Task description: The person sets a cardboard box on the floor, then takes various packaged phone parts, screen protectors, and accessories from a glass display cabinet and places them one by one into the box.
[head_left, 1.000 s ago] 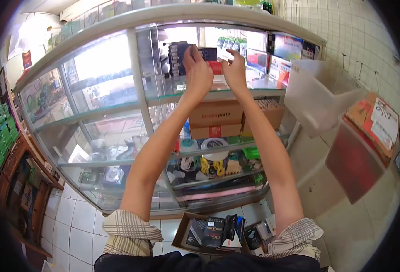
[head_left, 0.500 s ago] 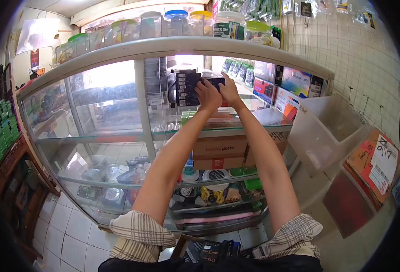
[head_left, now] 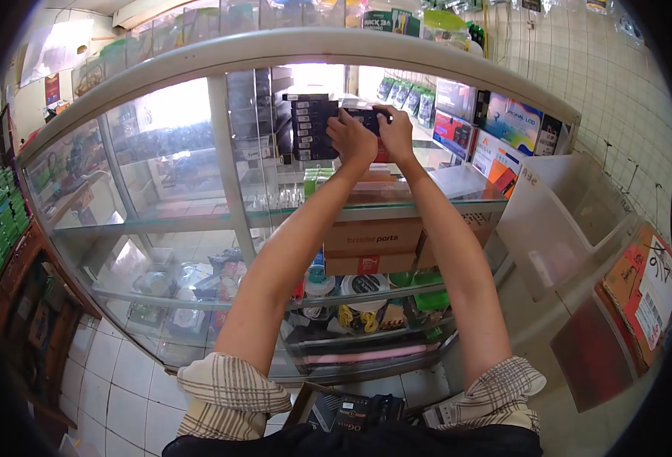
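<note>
Inside the glass display case, a stack of small dark boxes (head_left: pixel 313 137) with white end labels stands on the upper shelf. Just right of it is another dark box (head_left: pixel 363 116), with both hands on it. My left hand (head_left: pixel 355 142) has its fingers curled over the box's left end, close against the stack. My right hand (head_left: pixel 397 135) grips the right end between thumb and fingers. Part of the box is hidden behind the hands, and a bit of red shows below it.
The glass shelf edge (head_left: pixel 397 209) crosses under my forearms, and the case's top rail (head_left: pixel 298 47) runs above. Below sits a brown carton (head_left: pixel 372 241). Boxes with colourful prints (head_left: pixel 512 122) and a translucent plastic bin (head_left: pixel 553 221) stand at the right.
The view has tilted down slightly, so the jars on top sit higher in the picture. Both hands stay at the dark box, with the left fingers a little more bent.
</note>
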Demonstrator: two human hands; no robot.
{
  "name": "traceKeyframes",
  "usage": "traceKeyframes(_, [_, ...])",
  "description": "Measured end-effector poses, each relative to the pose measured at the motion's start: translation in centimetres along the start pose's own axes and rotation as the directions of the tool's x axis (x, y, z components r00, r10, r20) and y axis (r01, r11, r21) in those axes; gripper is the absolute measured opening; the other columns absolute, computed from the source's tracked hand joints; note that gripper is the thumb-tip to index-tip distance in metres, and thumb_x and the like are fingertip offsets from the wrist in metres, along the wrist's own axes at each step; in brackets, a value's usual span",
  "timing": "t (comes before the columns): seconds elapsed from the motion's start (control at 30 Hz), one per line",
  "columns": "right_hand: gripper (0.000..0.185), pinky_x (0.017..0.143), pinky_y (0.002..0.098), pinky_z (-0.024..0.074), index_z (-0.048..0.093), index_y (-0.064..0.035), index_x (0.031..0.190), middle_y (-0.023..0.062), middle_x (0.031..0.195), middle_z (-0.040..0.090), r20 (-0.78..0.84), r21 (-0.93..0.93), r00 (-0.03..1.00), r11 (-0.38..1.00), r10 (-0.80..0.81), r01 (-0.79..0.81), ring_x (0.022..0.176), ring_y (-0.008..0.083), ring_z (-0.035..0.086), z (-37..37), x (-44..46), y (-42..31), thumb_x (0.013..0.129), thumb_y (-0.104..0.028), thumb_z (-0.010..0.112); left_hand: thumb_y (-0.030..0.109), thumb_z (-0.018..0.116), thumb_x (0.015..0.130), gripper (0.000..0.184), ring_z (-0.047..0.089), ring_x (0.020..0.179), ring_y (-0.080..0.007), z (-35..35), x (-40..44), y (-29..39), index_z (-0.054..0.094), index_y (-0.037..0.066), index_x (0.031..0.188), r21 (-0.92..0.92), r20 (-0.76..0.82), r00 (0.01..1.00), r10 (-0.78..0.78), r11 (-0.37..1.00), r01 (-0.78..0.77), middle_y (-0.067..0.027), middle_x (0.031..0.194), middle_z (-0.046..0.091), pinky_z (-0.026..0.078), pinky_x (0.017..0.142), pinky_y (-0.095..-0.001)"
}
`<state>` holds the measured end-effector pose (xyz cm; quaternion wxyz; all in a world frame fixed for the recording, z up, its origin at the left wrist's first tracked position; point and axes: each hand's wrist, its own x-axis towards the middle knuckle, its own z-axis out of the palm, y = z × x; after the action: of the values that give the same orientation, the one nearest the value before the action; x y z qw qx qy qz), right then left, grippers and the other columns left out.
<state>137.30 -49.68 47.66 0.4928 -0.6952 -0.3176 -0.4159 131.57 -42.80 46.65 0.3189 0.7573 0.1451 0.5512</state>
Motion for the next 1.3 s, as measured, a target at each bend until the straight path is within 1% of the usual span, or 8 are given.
traceKeyframes(0.27, [0.024, 0.074, 0.0363, 0.0469, 0.062, -0.0019, 0.084, 0.0154, 0.090, 0.050, -0.173, 0.119, 0.958, 0.970, 0.228, -0.210, 0.080, 0.0266, 0.052, -1.1, 0.5, 0.4, 0.072, -0.022, 0.069, 0.004, 0.050, 0.072, 0.043, 0.037, 0.101, -0.0355, -0.6, -0.5, 0.1, 0.040, -0.003, 0.114, -0.133, 0.059, 0.997, 0.043, 0.990, -0.035, -0.0184, 0.108, 0.037, 0.034, 0.088, -0.0450])
traceKeyframes(0.37, [0.032, 0.056, 0.0308, 0.0545, 0.057, 0.0007, 0.092, 0.0163, 0.102, 0.043, 0.019, 0.410, 0.894, 0.811, 0.449, -0.416, 0.077, 0.0210, 0.054, -1.2, 1.1, 0.2, 0.074, -0.024, 0.068, 0.004, 0.050, 0.071, 0.042, 0.037, 0.102, -0.0357, 0.8, -0.6, 0.0, 0.041, -0.001, 0.112, -0.115, -0.036, 0.999, 0.024, 0.993, -0.028, -0.0184, 0.109, 0.038, 0.034, 0.088, -0.0447])
traceKeyframes(0.5, [0.039, 0.059, 0.0326, 0.0502, 0.050, 0.0004, 0.108, 0.0172, 0.101, 0.054, 0.191, 0.647, 0.809, 0.549, 0.556, -0.529, 0.073, 0.0184, 0.057, -0.1, 2.1, 2.0, 0.077, -0.020, 0.063, 0.008, 0.053, 0.071, 0.048, 0.035, 0.107, -0.0372, 0.6, -0.6, 0.2, 0.038, 0.002, 0.117, -0.095, -0.029, 0.999, 0.035, 0.995, -0.038, -0.0203, 0.112, 0.038, 0.032, 0.090, -0.0458])
traceKeyframes(0.77, [0.016, 0.058, 0.0328, 0.0446, 0.056, -0.0032, 0.092, 0.0095, 0.076, 0.057, 0.270, 0.604, 0.764, 0.515, 0.586, -0.608, 0.066, 0.0165, 0.055, -1.3, 3.0, 0.4, 0.077, -0.008, 0.054, 0.021, 0.061, 0.074, 0.047, 0.036, 0.104, -0.0361, -0.4, -0.8, 0.9, 0.042, 0.006, 0.114, -0.144, 0.020, 0.999, 0.046, 0.989, -0.043, -0.0186, 0.106, 0.041, 0.030, 0.086, -0.0497])
traceKeyframes(0.97, [0.011, 0.064, 0.0432, 0.0466, 0.054, -0.0076, 0.082, 0.0087, 0.082, 0.050, 0.360, 0.726, 0.655, 0.242, 0.665, -0.644, 0.082, 0.0257, 0.050, -4.5, 1.4, -2.2, 0.072, -0.004, 0.056, 0.036, 0.052, 0.082, 0.043, 0.045, 0.099, -0.0342, -2.1, -0.1, 1.4, 0.046, 0.007, 0.113, -0.301, 0.106, 0.992, -0.071, 0.948, 0.100, -0.0202, 0.105, 0.043, 0.037, 0.086, -0.0411])
traceKeyframes(1.07, [0.014, 0.068, 0.0446, 0.0452, 0.053, -0.0081, 0.086, 0.0089, 0.085, 0.050, 0.305, 0.725, 0.694, 0.313, 0.653, -0.613, 0.083, 0.0247, 0.049, -6.7, -0.2, -3.3, 0.073, -0.005, 0.057, 0.036, 0.050, 0.083, 0.046, 0.046, 0.098, -0.0366, -1.2, 0.1, 0.7, 0.044, 0.005, 0.116, -0.501, -0.001, 0.989, -0.146, 0.856, 0.126, -0.0192, 0.105, 0.045, 0.038, 0.085, -0.0425])
traceKeyframes(1.2, [0.051, 0.073, 0.0416, 0.0385, 0.043, -0.0068, 0.122, 0.0048, 0.088, 0.054, 0.313, 0.712, 0.767, 0.396, 0.560, -0.580, 0.076, 0.0165, 0.051, -11.1, -4.1, -8.0, 0.074, -0.005, 0.058, 0.036, 0.053, 0.081, 0.058, 0.046, 0.106, -0.0384, -5.1, -1.5, 3.4, 0.039, -0.005, 0.120, -0.415, 0.304, 0.922, -0.241, 0.837, 0.356, -0.0271, 0.120, 0.043, 0.038, 0.088, -0.0393])
traceKeyframes(1.3, [0.047, 0.070, 0.0340, 0.0410, 0.043, -0.0029, 0.122, 0.0043, 0.091, 0.056, 0.247, 0.753, 0.799, 0.410, 0.549, -0.514, 0.075, 0.0125, 0.051, -13.8, -8.0, -11.2, 0.077, -0.006, 0.057, 0.022, 0.055, 0.080, 0.057, 0.047, 0.108, -0.0305, -7.2, -5.2, 4.8, 0.034, -0.007, 0.125, -0.768, 0.294, 0.947, -0.130, 0.557, 0.315, -0.0240, 0.121, 0.044, 0.036, 0.090, -0.0345])
